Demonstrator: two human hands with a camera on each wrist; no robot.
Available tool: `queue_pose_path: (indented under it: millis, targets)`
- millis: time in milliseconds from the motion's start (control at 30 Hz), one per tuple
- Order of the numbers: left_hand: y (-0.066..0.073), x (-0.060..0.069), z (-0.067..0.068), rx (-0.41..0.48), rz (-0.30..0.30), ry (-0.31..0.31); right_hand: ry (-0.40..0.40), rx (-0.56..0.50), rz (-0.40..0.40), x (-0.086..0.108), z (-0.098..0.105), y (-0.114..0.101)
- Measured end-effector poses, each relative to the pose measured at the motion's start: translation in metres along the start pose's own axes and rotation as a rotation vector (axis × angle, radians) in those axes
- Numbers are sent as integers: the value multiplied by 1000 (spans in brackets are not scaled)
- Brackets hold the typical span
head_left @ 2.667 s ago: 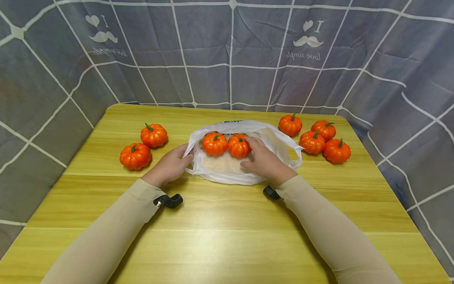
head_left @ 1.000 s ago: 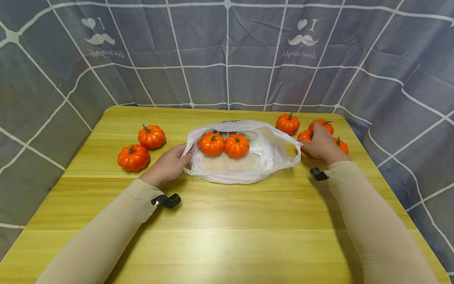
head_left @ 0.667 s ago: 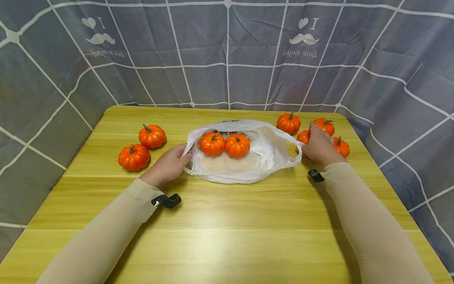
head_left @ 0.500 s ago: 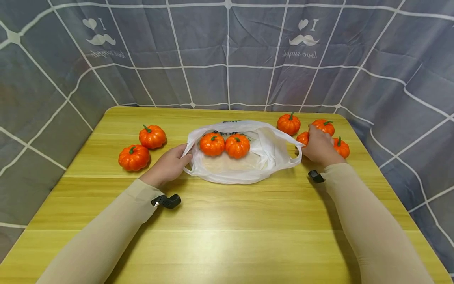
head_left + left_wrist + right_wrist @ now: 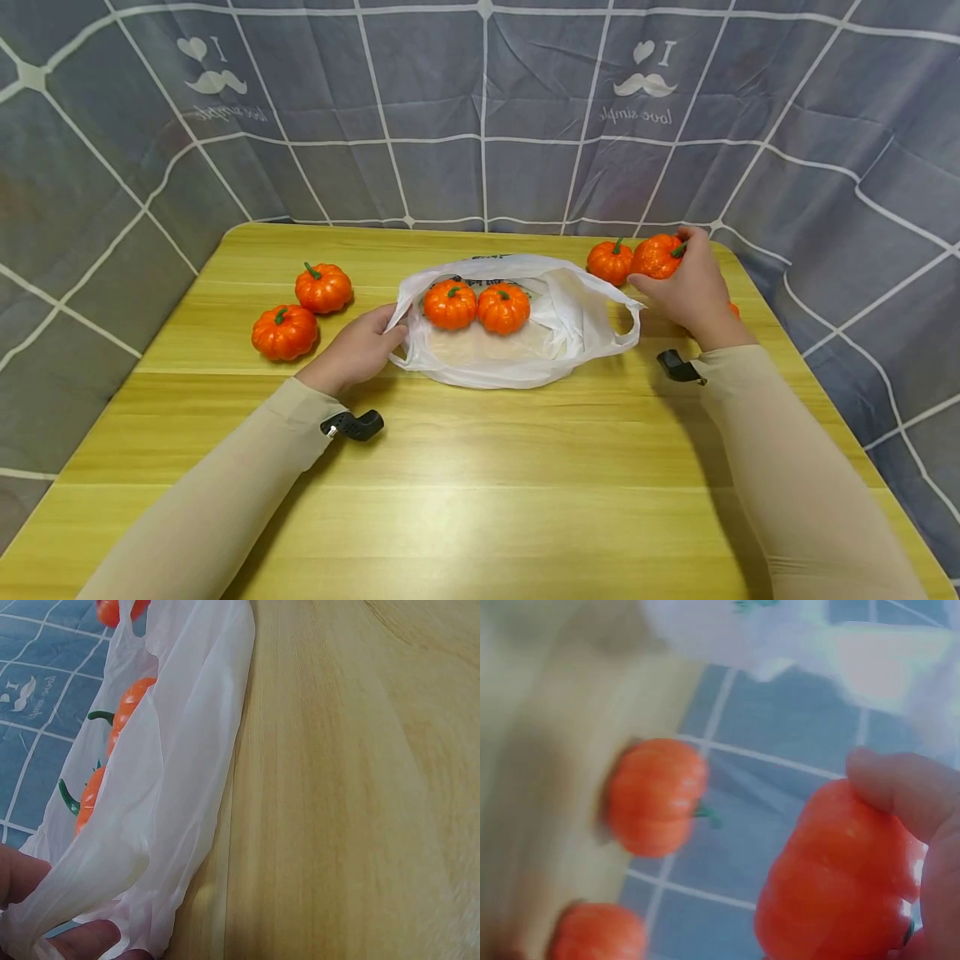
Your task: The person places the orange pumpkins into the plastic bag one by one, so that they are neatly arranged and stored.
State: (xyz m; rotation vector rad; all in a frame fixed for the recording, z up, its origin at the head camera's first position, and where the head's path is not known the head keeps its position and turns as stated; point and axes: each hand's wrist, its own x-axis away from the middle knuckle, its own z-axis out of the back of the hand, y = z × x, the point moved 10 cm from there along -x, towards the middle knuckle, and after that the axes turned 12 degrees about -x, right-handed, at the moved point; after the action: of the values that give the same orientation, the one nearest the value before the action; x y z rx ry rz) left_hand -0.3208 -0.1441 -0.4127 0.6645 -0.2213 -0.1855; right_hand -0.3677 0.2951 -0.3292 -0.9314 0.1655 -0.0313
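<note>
My left hand [image 5: 360,346] pinches the left edge of a white plastic bag [image 5: 517,375], which lies mouth-open on the table. Inside it two small orange pumpkins [image 5: 450,305] with green stems sit side by side; the left wrist view shows them partly behind the bag's wall [image 5: 195,750]. To the right of the bag, my right hand [image 5: 697,292] grips another small pumpkin [image 5: 656,256] between thumb and fingers, raised off the table. The right wrist view has this pumpkin [image 5: 840,877] close up, with the thumb on its side.
Two pumpkins [image 5: 285,332] stand on the wooden table [image 5: 480,483] at the left. One more pumpkin [image 5: 610,262] is behind the bag's right handle. My right hand mostly hides others there. A grey checked curtain [image 5: 435,108] surrounds the table's back and sides.
My right hand has left the pumpkin inside the bag, reached right to the group there, and lifted one pumpkin up. The left hand stays on the bag's edge.
</note>
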Motion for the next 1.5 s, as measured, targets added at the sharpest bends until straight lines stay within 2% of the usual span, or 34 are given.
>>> queue_pose_path:
  millis: [167, 267, 433, 567, 633, 800, 933, 1300, 1500]
  targets:
    - [0, 0, 0, -1, 1, -2, 87, -107, 21, 10, 15, -25]
    - [1, 1, 0, -1, 1, -1, 98, -154, 59, 18, 16, -45]
    - [1, 1, 0, 5, 4, -3, 9, -162, 160, 36, -5, -82]
    - [1, 1, 0, 1, 1, -1, -105, -108, 260, 50, -38, -103]
    - [2, 2, 1, -3, -1, 1, -170, -71, 278, 55, -58, -107]
    - [3, 3, 1, -3, 0, 2, -325, 26, 265, 59, -106, -100]
    - [2, 2, -1, 0, 2, -3, -375, 96, 241, 54, -128, -86]
    - [1, 0, -1, -17, -4, -5, -395, 194, 114, 35, -141, -52]
    - [1, 1, 0, -6, -7, -7, -393, 224, 123, 29, -143, -45]
